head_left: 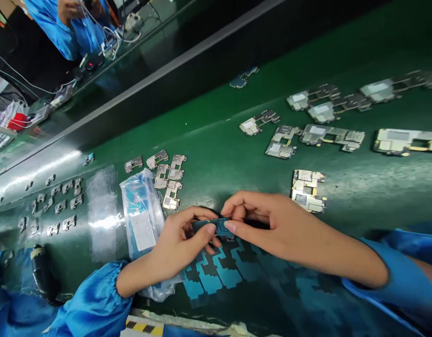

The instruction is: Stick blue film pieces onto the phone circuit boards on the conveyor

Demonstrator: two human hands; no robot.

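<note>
Both hands meet over the front of the green bench at one small circuit board (220, 228), whose visible face looks blue. My left hand (181, 243) is closed on its left part, thumb flat on top. At the other end, my right hand (268, 220) pinches the edge between thumb and fingertips; whether it grips the board or a film on it is hidden. Just below lies a sheet of blue cut-out film pieces (228, 271) shaped like the boards. A plastic bag with blue film and a white label (143, 232) rests beside my left wrist.
Several bare circuit boards (172, 194) sit left of centre, with more boards (331, 135) on the right. Clear plastic sleeves (102, 215) lie farther left, near a dark wrapped object (43, 274). Across the divider, a person in blue sleeves (84, 32) handles cables.
</note>
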